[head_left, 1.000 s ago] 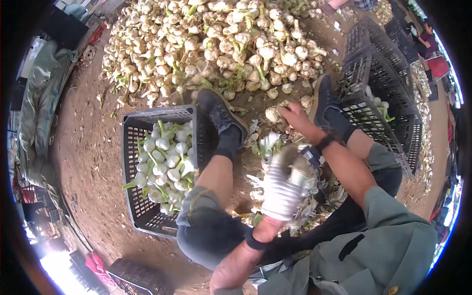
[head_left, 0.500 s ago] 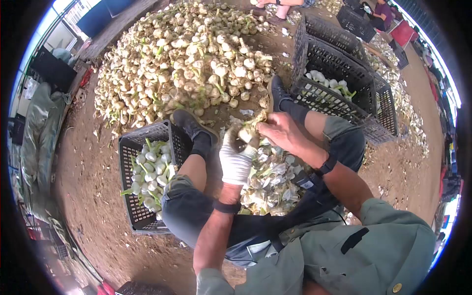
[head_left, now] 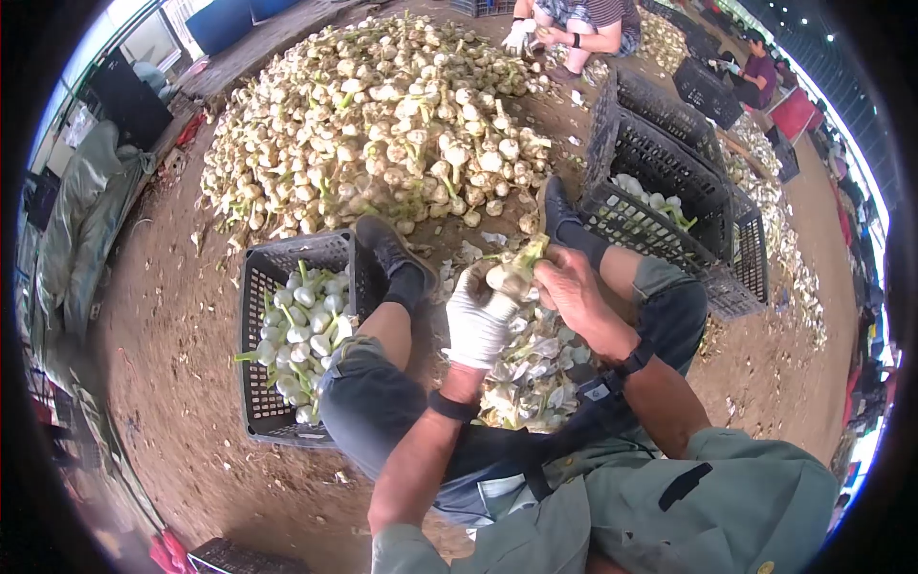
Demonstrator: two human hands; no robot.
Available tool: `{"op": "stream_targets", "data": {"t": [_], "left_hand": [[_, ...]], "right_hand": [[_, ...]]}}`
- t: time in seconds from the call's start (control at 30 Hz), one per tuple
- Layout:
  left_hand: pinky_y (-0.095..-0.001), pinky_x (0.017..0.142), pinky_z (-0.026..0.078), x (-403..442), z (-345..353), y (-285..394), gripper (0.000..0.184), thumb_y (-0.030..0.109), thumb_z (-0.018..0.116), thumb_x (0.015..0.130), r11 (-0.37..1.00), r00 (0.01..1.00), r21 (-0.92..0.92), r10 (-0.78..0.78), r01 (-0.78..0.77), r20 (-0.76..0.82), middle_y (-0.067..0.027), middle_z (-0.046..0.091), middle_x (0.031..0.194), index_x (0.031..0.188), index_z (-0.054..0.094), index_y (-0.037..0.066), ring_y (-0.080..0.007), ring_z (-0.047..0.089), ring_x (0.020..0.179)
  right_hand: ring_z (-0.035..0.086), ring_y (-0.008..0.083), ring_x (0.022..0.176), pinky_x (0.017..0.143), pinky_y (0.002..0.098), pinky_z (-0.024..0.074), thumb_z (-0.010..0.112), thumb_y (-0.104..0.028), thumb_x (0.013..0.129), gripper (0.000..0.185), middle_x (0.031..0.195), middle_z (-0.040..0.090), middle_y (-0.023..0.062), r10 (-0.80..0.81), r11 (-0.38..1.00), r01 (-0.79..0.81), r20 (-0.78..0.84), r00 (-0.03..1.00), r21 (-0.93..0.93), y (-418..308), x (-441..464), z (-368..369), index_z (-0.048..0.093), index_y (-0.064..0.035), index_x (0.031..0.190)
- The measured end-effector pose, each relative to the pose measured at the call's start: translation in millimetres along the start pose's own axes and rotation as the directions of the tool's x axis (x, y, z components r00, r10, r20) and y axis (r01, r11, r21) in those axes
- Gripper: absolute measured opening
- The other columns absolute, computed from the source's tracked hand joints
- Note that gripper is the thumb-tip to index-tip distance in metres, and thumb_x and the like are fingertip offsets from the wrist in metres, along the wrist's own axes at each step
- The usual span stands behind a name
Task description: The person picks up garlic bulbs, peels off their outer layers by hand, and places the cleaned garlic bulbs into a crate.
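Note:
A garlic bulb (head_left: pixel 510 279) with its stem end up is held between my two hands above my lap. My left hand (head_left: pixel 478 320), in a white glove, is closed around the bulb from the left. My bare right hand (head_left: pixel 571 290) pinches the bulb's skin and stem from the right. Below both hands lies a heap of peeled garlic skins (head_left: pixel 535 378) between my legs. By my left leg a black crate (head_left: pixel 251 383) holds cleaned white bulbs with green stems (head_left: pixel 301 320).
A large pile of unpeeled garlic (head_left: pixel 354 134) lies ahead. Stacked black crates (head_left: pixel 660 244), with some white bulbs inside, stand to the right. Other people sit farther back, one with a gloved hand (head_left: pixel 519 36). A tarp (head_left: pixel 86 210) runs along the left side.
The view has tilted up, showing more of the person ahead. My hands stay together on the garlic bulb, whose paler side now shows more.

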State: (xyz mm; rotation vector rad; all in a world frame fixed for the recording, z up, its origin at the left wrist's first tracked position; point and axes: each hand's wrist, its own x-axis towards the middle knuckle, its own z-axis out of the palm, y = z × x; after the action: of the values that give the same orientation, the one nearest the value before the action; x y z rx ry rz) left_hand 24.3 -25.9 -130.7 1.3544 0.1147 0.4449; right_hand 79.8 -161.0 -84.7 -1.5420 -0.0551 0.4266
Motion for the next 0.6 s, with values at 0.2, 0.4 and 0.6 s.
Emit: {"op": "stream_targets", "data": {"t": [0.2,0.4,0.6], "left_hand": [[-0.0278,0.062,0.051,6,-5,19,0.055,0.052,0.038,0.096,0.514,0.786,-0.643,-0.571,0.567,0.236,-0.0070,0.067,0.084,0.109,0.060,0.003,-0.0173,0.063,0.069],[-0.0247,0.060,0.046,6,-14,6,0.037,0.037,0.047,0.099,0.798,0.887,-0.387,-0.414,0.461,0.205,-0.0033,0.067,0.084,0.102,0.063,0.004,-0.0092,0.059,0.070],[-0.0279,0.071,0.049,8,-12,10,0.045,0.039,0.053,0.096,0.973,0.970,0.076,-0.223,0.216,0.099,-0.0095,0.066,0.093,0.116,0.057,-0.001,-0.0151,0.061,0.082]], "right_hand": [[0.044,0.0081,0.046,0.040,0.0243,0.0327,0.052,-0.013,0.089,0.018,0.063,0.051,0.0021,0.028,0.942,-0.107,0.243,0.970,0.319,9,-8,1,0.056,-0.0001,0.078],[0.047,0.0083,0.045,0.039,0.0211,0.0365,0.056,-0.027,0.094,0.026,0.071,0.056,0.0044,-0.019,0.939,-0.021,0.114,0.993,0.342,7,-16,12,0.056,-0.0008,0.094],[0.048,0.0065,0.045,0.038,0.0218,0.0351,0.060,-0.039,0.094,0.039,0.073,0.061,0.0038,0.017,0.992,-0.027,0.077,0.997,0.121,11,-13,8,0.060,-0.0012,0.084]]}}
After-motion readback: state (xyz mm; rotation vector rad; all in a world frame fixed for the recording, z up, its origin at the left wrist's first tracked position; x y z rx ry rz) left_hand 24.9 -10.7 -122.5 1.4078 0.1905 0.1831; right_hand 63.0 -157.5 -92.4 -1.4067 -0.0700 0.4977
